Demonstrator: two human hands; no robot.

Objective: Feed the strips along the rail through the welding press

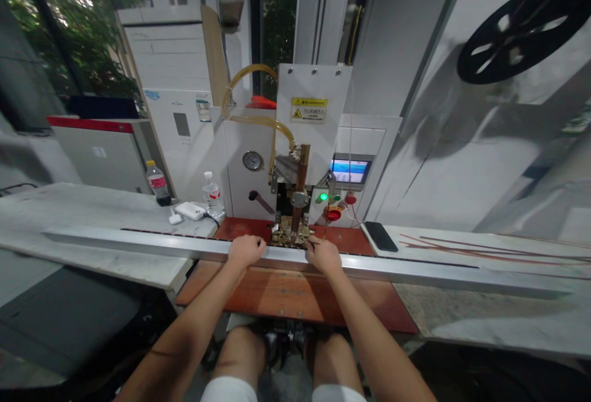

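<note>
A long, thin dark strip (157, 233) runs along the back edge of a long aluminium bar (392, 266) and through the metal fixture (290, 233) of a white machine. My left hand (247, 250) is closed over the bar just left of the fixture, its fingers curled down on the strip. To the right of the fixture, my right hand (324, 255) pinches at the strip, with thumb and forefinger close to the metal clamps. A copper-coloured rod (301, 174) comes down between the hands into the fixture. My fingers hide the strip where they grip.
The white machine (314, 88) has a lit screen (349, 170), a green light and a red knob (333, 212). Two bottles (213, 196) and a white charger (190, 210) stand left. A phone (381, 236) and several thin copper-coloured strips (484, 251) lie right. A black reel (526, 26) hangs above.
</note>
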